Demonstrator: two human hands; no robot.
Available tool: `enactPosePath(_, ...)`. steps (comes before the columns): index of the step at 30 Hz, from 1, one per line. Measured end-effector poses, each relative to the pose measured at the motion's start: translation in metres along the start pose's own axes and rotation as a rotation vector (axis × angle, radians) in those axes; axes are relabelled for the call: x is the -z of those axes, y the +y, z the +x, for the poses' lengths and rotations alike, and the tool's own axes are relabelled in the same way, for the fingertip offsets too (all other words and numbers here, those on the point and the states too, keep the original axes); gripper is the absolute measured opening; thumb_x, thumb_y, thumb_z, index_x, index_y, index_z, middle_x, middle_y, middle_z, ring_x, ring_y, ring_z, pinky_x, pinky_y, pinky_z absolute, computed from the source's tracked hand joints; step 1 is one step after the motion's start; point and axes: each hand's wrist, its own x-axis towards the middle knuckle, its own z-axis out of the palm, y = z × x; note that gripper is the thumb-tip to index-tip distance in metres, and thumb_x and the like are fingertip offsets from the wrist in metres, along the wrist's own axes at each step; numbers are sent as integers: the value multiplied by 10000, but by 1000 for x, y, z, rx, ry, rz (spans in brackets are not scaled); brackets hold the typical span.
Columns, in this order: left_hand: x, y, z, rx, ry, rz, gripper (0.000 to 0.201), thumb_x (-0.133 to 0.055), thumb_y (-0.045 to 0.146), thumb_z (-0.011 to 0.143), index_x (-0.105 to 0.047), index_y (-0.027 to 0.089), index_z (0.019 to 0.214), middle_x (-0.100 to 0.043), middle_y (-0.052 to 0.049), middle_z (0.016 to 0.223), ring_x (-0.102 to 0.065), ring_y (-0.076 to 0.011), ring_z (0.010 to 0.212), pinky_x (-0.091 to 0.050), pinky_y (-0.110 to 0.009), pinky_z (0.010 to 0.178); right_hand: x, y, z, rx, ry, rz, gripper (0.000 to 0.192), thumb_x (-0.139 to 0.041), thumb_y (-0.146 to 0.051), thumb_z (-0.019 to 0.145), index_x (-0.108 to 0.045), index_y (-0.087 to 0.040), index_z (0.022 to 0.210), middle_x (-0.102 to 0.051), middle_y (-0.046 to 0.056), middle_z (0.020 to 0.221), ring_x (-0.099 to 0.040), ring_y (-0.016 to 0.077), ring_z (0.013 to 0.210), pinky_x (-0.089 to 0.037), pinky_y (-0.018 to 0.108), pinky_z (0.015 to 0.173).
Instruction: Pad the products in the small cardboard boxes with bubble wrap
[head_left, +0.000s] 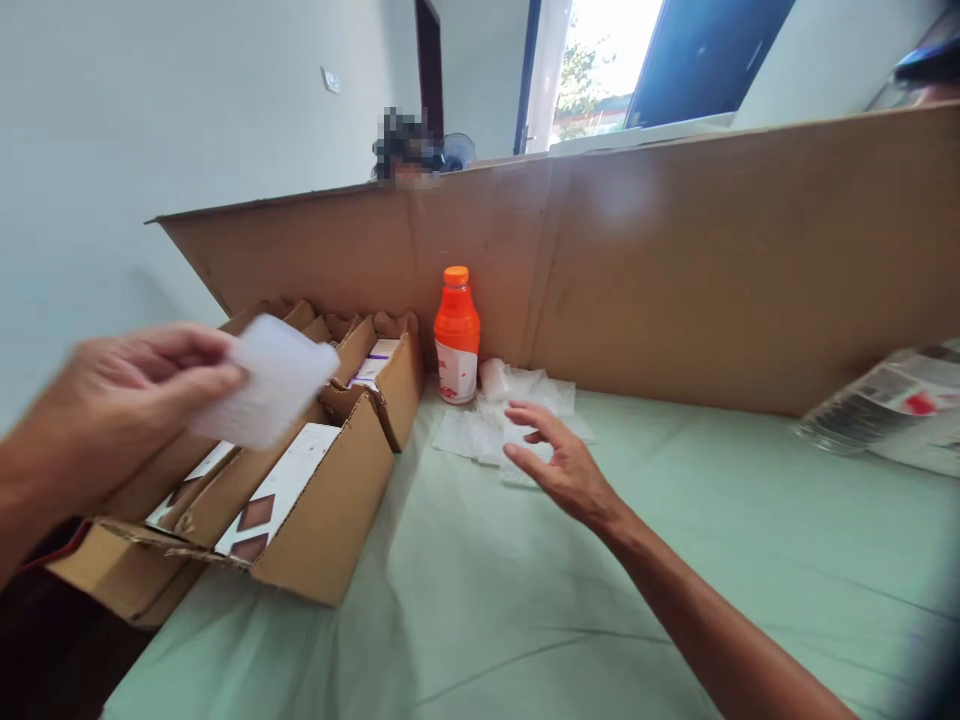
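Note:
My left hand (112, 410) holds a small white translucent packet (266, 380) between thumb and fingers, raised over an open cardboard box (322, 545) at the table's left edge. White cartons with brown diamond marks (274, 495) lie inside the box. Fingers spread, my right hand (559, 460) reaches out palm down over a loose pile of similar white packets (476, 430) on the green table (675, 560). An orange bottle (457, 335) with a white label stands upright just behind that pile.
A tall cardboard sheet (675, 270) stands as a wall along the table's far side. A plastic-wrapped bundle (892, 405) lies at the right edge. Another person's head shows above the cardboard. A second small box (386, 370) sits behind the first.

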Motion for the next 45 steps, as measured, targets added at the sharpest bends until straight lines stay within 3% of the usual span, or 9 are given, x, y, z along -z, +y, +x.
enactPosePath(2, -37, 46, -28, -29, -340, -218, 323, -700, 454, 755, -694, 175, 916, -713, 17, 786, -622, -131, 655, -477, -212, 579, -15, -28, -13, 15, -141, 220, 526, -677, -460, 869, -564, -259, 1341, -590, 118, 1383, -605, 268, 1196, -525, 426, 932)
enactPosePath(4, -74, 78, -48, -84, -566, -298, 263, -679, 421, 773, -701, 172, 855, -696, 4, 729, -609, -131, 630, -472, -217, 563, -27, -49, -28, 43, -255, 439, 688, -734, -514, 822, -493, -259, 1414, -601, 109, 1345, -608, 254, 1162, -517, 395, 925)
enactPosePath(8, -132, 100, -68, -119, -682, -386, 236, -646, 394, 765, -674, 166, 823, -690, -17, 748, -596, -135, 646, -458, -234, 570, -36, -63, -46, 11, -204, 636, 634, -768, -517, 789, -560, -213, 1305, -648, 28, 1003, -608, 173, 871, -501, 296, 761)
enactPosePath(12, -163, 102, -69, -64, -589, -459, 292, -695, 404, 709, -659, 163, 870, -673, -10, 755, -602, -144, 677, -477, -259, 621, -15, -49, -41, -90, 0, 648, 477, -774, -415, 762, -605, -197, 1151, -644, 3, 929, -588, 155, 812, -485, 279, 735)
enactPosePath(19, -210, 107, -90, 72, -357, -675, 562, -695, 527, 739, -609, 146, 1144, -698, -47, 899, -648, -165, 765, -500, -287, 692, 28, -30, -24, -105, 145, 651, 499, -774, -366, 713, -605, -186, 1147, -681, 27, 1003, -628, 179, 871, -513, 312, 791)
enactPosePath(28, -298, 48, -140, 205, -239, -642, 496, -585, 493, 800, -612, 136, 1145, -712, -120, 995, -705, -224, 843, -527, -338, 723, 91, -29, -26, -28, 410, 601, 467, -787, -396, 721, -641, -210, 1124, -695, 6, 895, -624, 168, 773, -538, 321, 742)
enactPosePath(34, -326, 12, -114, 128, -141, -507, 328, -593, 273, 744, -669, 190, 1052, -708, -97, 1079, -657, -222, 986, -516, -357, 880, 80, -19, -16, -74, 430, 566, 478, -807, -415, 696, -651, -208, 1097, -698, 11, 895, -619, 167, 770, -540, 320, 721)
enactPosePath(40, -348, -9, -105, 3, -105, -372, 312, -581, 143, 705, -710, 211, 982, -691, -106, 1151, -586, -293, 1164, -423, -490, 1080, 72, 8, -8, -148, 466, 404, 479, -789, -444, 726, -648, -210, 1119, -717, 51, 981, -646, 197, 842, -557, 354, 778)
enactPosePath(45, -357, -21, -110, -25, -110, -336, 301, -555, 127, 755, -720, 199, 996, -698, -115, 1170, -589, -287, 1177, -432, -482, 1078, 88, 43, 20, -272, 240, 240, 530, -809, -507, 694, -677, -192, 1099, -727, 55, 938, -653, 208, 803, -538, 347, 731)
